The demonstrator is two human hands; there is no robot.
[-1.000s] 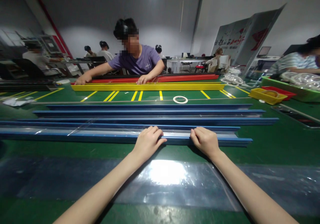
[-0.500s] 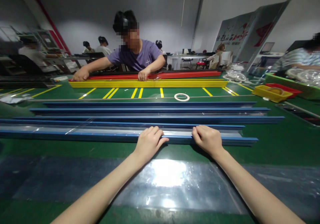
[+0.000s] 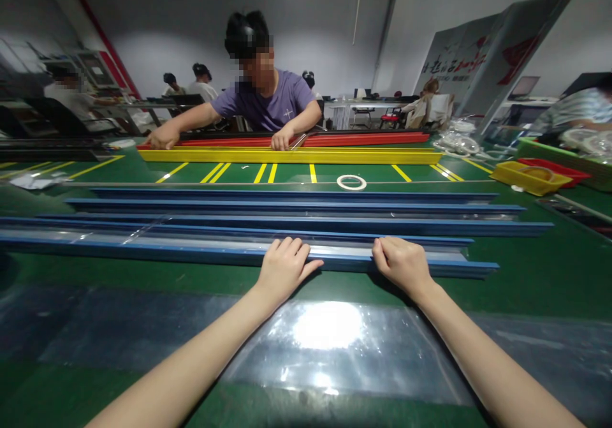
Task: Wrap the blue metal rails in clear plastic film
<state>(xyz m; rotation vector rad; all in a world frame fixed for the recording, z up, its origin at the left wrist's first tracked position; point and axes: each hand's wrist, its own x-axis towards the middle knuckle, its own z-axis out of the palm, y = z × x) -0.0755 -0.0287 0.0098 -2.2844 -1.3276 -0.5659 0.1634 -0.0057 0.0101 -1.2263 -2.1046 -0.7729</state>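
Observation:
The nearest blue channel [image 3: 342, 263] lies lengthwise across the green table, with a pale strip inside it. My left hand [image 3: 285, 267] grips its near edge, fingers curled over the wall and thumb pointing right. Farther right, my right hand [image 3: 401, 263] is closed on the same near edge, knuckles up. Behind it several more blue channels [image 3: 363, 224] lie roughly parallel. A clear plastic sheet [image 3: 157, 326] lies flat under my forearms, with a bright reflection in its middle.
Across the table [image 3: 540, 275], a person [image 3: 272, 99] in a purple shirt handles a yellow channel [image 3: 215, 156] and red ones [image 3: 373, 138]. A white ring [image 3: 351, 182] lies between. Yellow tray [image 3: 528, 178] and green bin [image 3: 593, 171] stand right.
The view has shifted slightly, and the near channel now tilts a little more, its left end higher in the picture. Both my hands keep their hold. The other person's hands stay at the channels.

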